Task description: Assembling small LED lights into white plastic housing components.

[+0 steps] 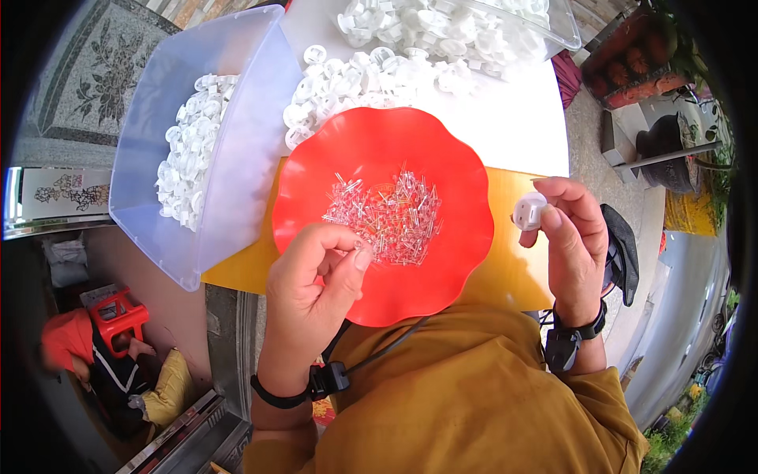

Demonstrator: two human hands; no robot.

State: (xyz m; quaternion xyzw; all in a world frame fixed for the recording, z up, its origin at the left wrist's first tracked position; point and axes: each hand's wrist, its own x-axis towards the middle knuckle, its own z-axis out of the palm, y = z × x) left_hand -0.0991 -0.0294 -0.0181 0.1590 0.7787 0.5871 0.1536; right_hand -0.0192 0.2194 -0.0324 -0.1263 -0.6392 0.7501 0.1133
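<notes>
In my right hand [575, 249], a small round white plastic part [529, 212] with holes in its face is pinched between thumb and fingers, to the right of the red dish. My left hand [312, 280] hovers over the near left of the scalloped red dish [466, 245], thumb and forefinger pressed together. What those fingertips hold, if anything, is too small to make out. Inside the dish lies a loose pile of thin, clear, pin-like pieces [395, 217]. Just beyond it, many similar white plastic parts [339, 88] are heaped on the white tabletop.
A translucent bluish tub [249, 150] with white parts stands tilted at the left. Another clear tub [562, 24] at the back holds more. The near tabletop [513, 276] is yellow. At lower left, a person [118, 371] is by a red plastic stool [122, 316].
</notes>
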